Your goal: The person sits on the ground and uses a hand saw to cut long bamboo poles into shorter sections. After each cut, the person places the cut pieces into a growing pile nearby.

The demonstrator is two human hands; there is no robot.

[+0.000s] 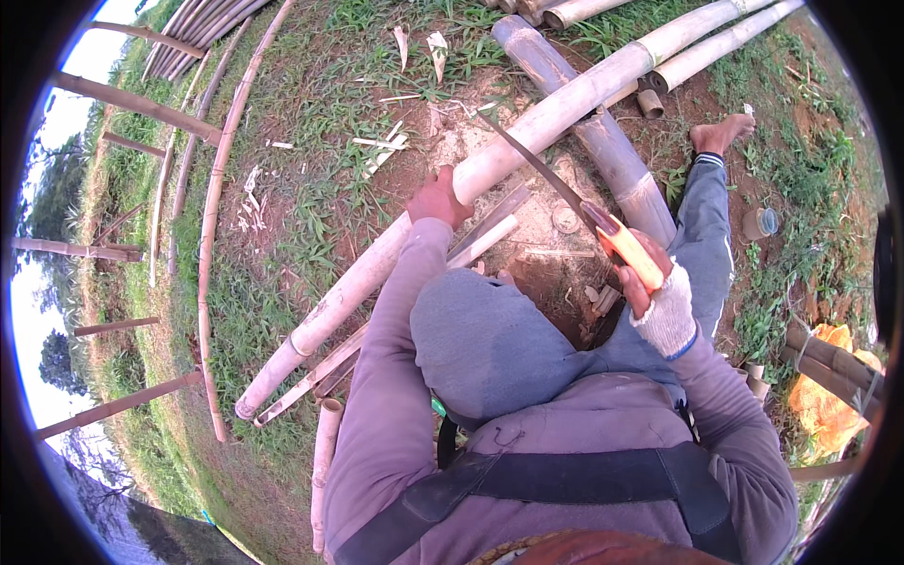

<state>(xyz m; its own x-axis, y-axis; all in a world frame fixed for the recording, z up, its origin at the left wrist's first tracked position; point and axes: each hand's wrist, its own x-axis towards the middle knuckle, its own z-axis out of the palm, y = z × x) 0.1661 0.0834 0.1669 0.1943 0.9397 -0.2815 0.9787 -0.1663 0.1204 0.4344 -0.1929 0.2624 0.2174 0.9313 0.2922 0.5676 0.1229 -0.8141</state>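
A long pale bamboo pole (360, 273) runs diagonally from the lower left to the upper right. My bare left hand (439, 200) is wrapped round it near its middle. In my right hand (662, 306), which wears a white knit glove, is a handsaw (551, 177) with an orange handle. Its curved blade crosses over the pole just right of my left hand, the tip showing beyond the far side. Whether the teeth touch the bamboo I cannot tell. The pole rests across a thicker grey bamboo log (623, 168).
Pale sawdust (461, 141) covers the soil under the pole. Split bamboo strips (485, 242) lie beside my bent knee (490, 339). More poles (725, 47) lie at the upper right. A small jar (759, 223) stands right of my outstretched leg. A bamboo frame (215, 217) runs along the left.
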